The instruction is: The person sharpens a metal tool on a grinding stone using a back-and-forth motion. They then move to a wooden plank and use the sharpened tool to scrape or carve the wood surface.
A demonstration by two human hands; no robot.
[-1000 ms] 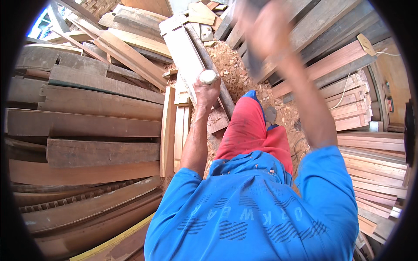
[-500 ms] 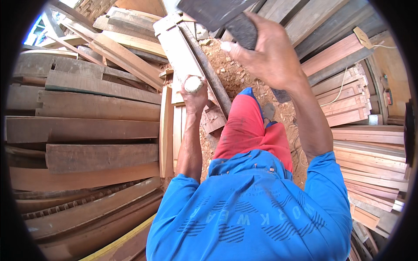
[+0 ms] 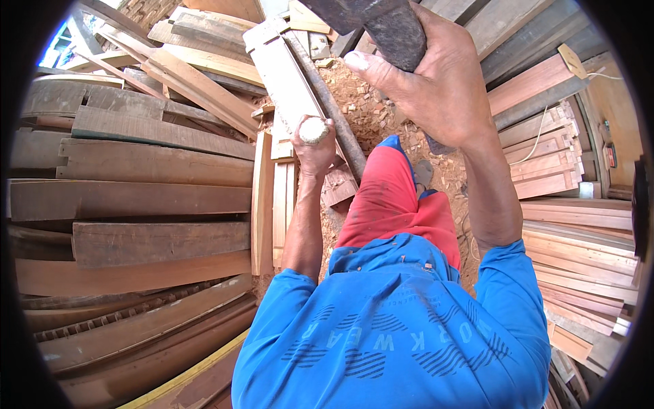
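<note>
My left hand is closed round an upright chisel. Only the pale, battered round end of its handle shows; the blade is hidden below the fist. Under that hand lies a long, pale board, bright with light, with a narrow dark beam along its right side. My right hand is raised to the right and ahead of the left, its fingers wrapped round the dark handle of a mallet. The mallet's blocky dark head is partly cut off by the top edge, apart from the chisel.
Wood chips cover the ground ahead of my legs. Stacked dark planks fill the left side, and a pale upright-edged board stands beside them. To the right are piles of reddish boards and a pale cord.
My right hand with the mallet has shifted a little to the right and up in the picture. The left hand and chisel sit slightly further right, as the whole view has moved a little.
</note>
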